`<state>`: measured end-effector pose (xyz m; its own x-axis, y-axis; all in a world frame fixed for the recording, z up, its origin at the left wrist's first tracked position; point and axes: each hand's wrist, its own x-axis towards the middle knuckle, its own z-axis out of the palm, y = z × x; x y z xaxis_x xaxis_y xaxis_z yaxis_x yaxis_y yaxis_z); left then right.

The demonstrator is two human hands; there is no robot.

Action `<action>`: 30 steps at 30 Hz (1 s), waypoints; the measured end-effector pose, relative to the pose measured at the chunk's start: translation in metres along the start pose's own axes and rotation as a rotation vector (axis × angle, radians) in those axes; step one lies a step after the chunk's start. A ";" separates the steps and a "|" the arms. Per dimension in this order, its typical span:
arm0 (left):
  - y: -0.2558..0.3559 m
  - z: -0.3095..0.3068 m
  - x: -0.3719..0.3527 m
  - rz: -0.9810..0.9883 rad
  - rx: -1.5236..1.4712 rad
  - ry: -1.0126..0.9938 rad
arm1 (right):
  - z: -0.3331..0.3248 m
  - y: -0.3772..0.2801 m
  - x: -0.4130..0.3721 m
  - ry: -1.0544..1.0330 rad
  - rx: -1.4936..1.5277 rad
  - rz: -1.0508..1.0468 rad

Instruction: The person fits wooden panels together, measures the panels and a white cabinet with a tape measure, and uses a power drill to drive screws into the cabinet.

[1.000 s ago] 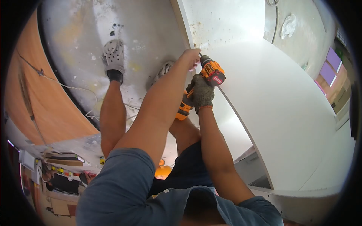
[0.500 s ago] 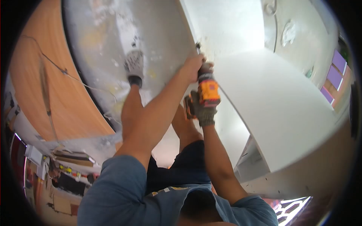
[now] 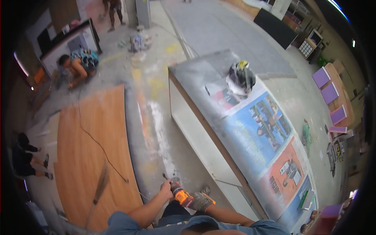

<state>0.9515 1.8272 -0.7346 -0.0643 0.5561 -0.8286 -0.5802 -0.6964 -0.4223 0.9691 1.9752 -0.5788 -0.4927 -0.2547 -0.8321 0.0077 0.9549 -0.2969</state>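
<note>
An orange and black power drill [image 3: 183, 197] is held low in front of my body, its front end pointing up and to the left. My right hand [image 3: 200, 201], in a dark grey glove, is wrapped round its handle. Bare, my left hand [image 3: 167, 189] is closed at the drill's front end; whether it also holds a small part there is hard to tell. To the right stands a long white cabinet [image 3: 203, 143] with printed posters [image 3: 250, 131] on its top.
A wooden panel [image 3: 98, 145] lies at left, with a cable and a broom [image 3: 100, 184] on it. A crouching person [image 3: 80, 64] is at upper left, another person [image 3: 29, 156] at far left. A black bundle [image 3: 241, 77] and a green box [image 3: 306, 199] sit on the cabinet.
The view has lifted and widened, showing more of the room. My hands and the drill now appear lower in view, away from the white panel edge where they were.
</note>
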 end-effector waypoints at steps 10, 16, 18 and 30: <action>-0.017 -0.043 -0.128 0.102 0.206 -0.093 | -0.005 -0.121 -0.135 0.036 -0.094 -0.061; -0.020 -0.043 -0.172 0.161 0.387 0.014 | -0.008 -0.156 -0.149 0.061 -0.160 -0.034; -0.021 -0.043 -0.173 0.195 0.416 -0.042 | -0.005 -0.164 -0.145 0.070 -0.176 -0.020; -0.054 -0.011 -0.109 -0.351 0.561 -0.230 | 0.038 -0.068 -0.138 0.355 0.330 -0.048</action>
<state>0.9990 1.7988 -0.6257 0.0693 0.8303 -0.5530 -0.9256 -0.1532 -0.3461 1.0696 1.9399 -0.4619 -0.7654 -0.1748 -0.6193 0.2248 0.8292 -0.5118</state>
